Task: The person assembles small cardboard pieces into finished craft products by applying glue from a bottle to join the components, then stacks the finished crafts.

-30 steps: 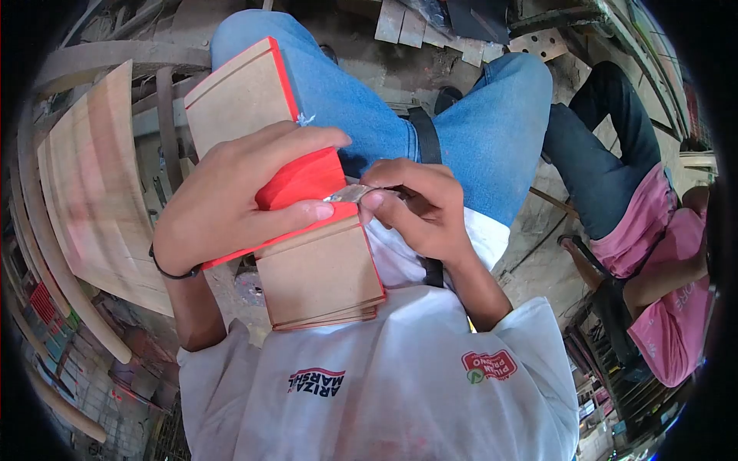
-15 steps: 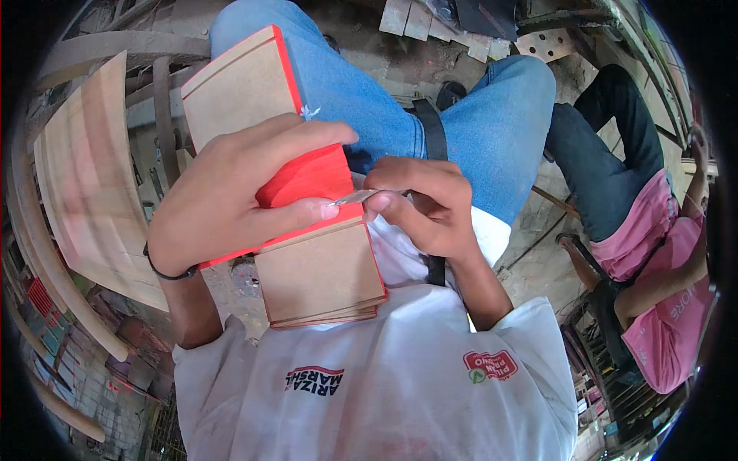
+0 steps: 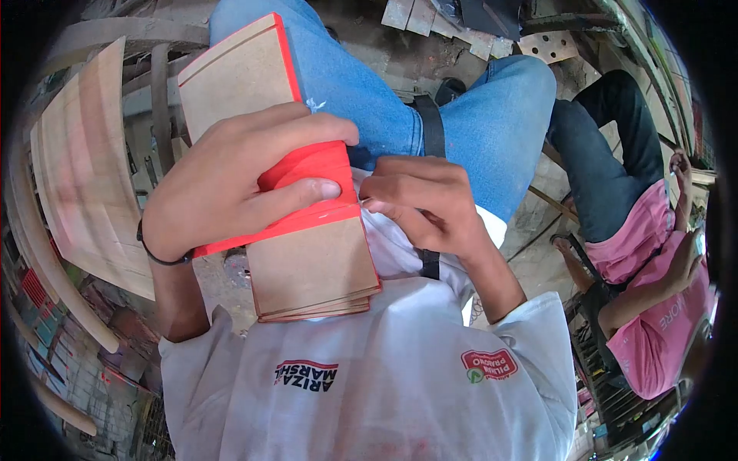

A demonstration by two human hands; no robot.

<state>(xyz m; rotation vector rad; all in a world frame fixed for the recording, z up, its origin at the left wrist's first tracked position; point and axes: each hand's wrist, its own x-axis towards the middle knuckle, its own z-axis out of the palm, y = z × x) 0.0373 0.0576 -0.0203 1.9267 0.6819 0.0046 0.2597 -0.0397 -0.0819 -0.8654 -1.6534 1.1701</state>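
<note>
My left hand (image 3: pixel 238 177) is closed round a red-edged stack of brown boards (image 3: pixel 311 265), with the thumb on a red strip and the fingers over a red face (image 3: pixel 311 157). Another part of brown board with a red edge (image 3: pixel 238 73) sticks out above the hand, and how the pieces join is hidden by it. My right hand (image 3: pixel 423 203) is pinched at the right end of the red strip, just beside the left thumb. Its fingers almost fully cover a thin silvery strip, of which only a sliver shows.
Beneath the work are my jeans-covered legs (image 3: pixel 492 131) and white shirt (image 3: pixel 415 353). A curved wooden panel (image 3: pixel 84 169) and rails stand at the left. At the right sits another person in a pink shirt (image 3: pixel 653 307). Flat boards (image 3: pixel 430 27) lie on the floor ahead.
The right hand's fingers have curled, and the thin strip that lay across the red edge is now mostly hidden. The left thumb lies flatter on the red strip. The stack has shifted slightly left.
</note>
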